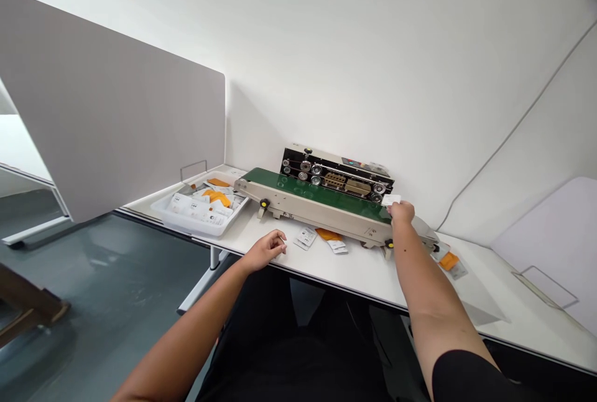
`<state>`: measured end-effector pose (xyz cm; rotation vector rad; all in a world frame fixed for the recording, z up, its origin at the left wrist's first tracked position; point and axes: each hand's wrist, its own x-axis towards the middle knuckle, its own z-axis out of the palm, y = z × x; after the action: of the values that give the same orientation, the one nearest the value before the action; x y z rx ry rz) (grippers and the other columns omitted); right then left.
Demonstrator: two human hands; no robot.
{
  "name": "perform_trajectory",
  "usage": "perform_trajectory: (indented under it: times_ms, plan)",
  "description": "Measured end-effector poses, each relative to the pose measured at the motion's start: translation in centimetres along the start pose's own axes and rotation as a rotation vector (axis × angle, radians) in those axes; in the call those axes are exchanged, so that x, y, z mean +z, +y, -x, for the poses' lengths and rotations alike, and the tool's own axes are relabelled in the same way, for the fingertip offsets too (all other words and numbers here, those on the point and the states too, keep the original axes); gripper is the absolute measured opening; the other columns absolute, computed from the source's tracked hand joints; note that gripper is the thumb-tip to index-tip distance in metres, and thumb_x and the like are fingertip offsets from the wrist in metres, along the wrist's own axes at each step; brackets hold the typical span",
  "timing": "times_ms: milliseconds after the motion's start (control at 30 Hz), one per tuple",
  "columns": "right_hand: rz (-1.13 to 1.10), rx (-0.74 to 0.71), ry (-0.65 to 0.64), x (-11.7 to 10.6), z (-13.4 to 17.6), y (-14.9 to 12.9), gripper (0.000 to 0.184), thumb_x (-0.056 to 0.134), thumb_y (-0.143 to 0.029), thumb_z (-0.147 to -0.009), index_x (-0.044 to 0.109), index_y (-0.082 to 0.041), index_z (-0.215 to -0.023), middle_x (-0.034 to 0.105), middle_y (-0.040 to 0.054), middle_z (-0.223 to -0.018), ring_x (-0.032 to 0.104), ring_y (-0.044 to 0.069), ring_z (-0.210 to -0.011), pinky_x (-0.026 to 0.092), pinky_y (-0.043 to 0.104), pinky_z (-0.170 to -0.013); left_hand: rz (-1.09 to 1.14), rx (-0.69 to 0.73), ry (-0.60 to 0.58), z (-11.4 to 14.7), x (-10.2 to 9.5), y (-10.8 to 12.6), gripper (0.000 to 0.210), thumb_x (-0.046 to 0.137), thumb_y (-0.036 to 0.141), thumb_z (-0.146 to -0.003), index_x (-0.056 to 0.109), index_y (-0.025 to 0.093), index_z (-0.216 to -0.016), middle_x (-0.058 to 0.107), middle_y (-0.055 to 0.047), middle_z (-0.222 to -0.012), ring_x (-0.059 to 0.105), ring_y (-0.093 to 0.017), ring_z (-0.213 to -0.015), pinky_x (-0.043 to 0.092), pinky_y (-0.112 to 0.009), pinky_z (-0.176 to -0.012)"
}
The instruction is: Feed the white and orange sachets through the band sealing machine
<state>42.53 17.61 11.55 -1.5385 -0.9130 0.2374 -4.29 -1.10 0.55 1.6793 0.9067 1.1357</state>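
Note:
A small white pouch (390, 200) is pinched in my right hand (403, 210), at the right end of a band sealing machine (338, 173) with a green conveyor belt (321, 195). The pouch is held beside the sealer's rollers, above the belt. My left hand (267, 251) rests near the table's front edge with loosely curled fingers, and nothing shows in them. Just right of it lie white printed pouches (306, 238) and an orange pouch (328, 234), in front of the conveyor's base.
A white plastic bin (200, 223) holding white and orange pouches stands at the conveyor's left end. More pouches (450, 261) lie beyond its right end. Grey divider panels (140, 103) flank the table (345, 269). A cable (508, 134) runs down the wall.

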Motion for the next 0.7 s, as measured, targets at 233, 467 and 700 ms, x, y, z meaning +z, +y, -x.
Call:
perform_trajectory:
  times_ms: [233,467,700]
  plan:
    - [-0.17,0.24,-0.182,3.9,1.0,-2.1,0.016,0.072,-0.009,-0.07,0.058,-0.015,-0.077,0.057,0.0001,-0.054,0.057,0.014,-0.045,0.051,0.023,-0.042,0.002,0.001,0.0,0.1,0.0,0.3,0.037,0.066,0.049,-0.086,0.051,0.019,-0.102,0.065,0.0,-0.077,0.048,-0.012,-0.062,0.034,-0.023,-0.06]
    - [-0.163,0.189,-0.189,4.5,2.8,-4.0,0.016,0.072,-0.02,-0.074,0.066,-0.012,-0.087,0.06,0.0034,-0.063,0.063,0.019,-0.06,0.056,0.03,-0.055,-0.002,-0.012,0.002,0.4,0.1,1.1,0.035,0.066,0.047,-0.086,0.052,0.019,-0.102,0.064,0.0,-0.078,0.046,-0.012,-0.062,0.034,-0.023,-0.06]
    - [0.002,-0.565,-0.098,3.9,13.9,-4.2,0.036,0.05,-0.032,-0.091,0.068,-0.015,-0.118,0.061,0.017,-0.123,0.056,0.03,-0.118,0.045,0.046,-0.102,0.002,0.001,0.01,0.3,0.1,0.8,0.034,0.066,0.045,-0.086,0.053,0.019,-0.103,0.065,0.0,-0.078,0.048,-0.012,-0.062,0.035,-0.024,-0.06]
